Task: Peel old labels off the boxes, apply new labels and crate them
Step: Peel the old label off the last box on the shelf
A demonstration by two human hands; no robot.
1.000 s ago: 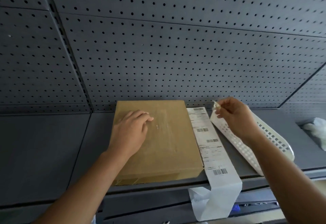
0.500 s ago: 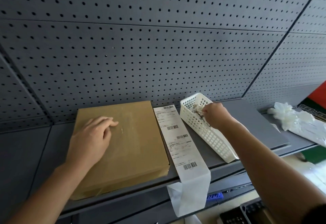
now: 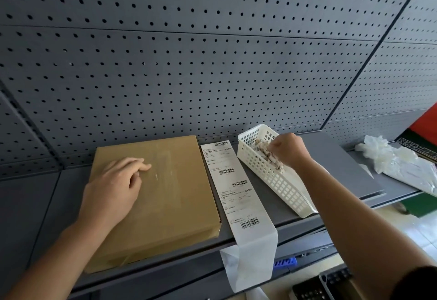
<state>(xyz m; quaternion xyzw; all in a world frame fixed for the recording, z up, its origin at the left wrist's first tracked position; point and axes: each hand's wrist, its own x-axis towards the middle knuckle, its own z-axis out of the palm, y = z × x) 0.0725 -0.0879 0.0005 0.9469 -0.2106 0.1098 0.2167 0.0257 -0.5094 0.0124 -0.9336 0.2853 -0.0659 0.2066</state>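
At the left, we see the left hand [image 3: 113,188] lying flat on top of the brown box [image 3: 170,195], fingers almost straight, gripping nothing. The box lies flat on the grey shelf [image 3: 335,165]. Just beside its right edge lies a long label strip [image 3: 234,195] with barcodes, and the near end hangs over the front of the shelf. To the right of the strip stands a white basket [image 3: 281,183] with crumpled paper scraps [image 3: 261,144] inside. The right hand [image 3: 289,150] reaches into its far end, fingers curled down among the scraps; we cannot tell if it pinches one. Further right, well apart, lie clear plastic bags [image 3: 390,157]. Behind everything stands the pegboard wall [image 3: 212,63].
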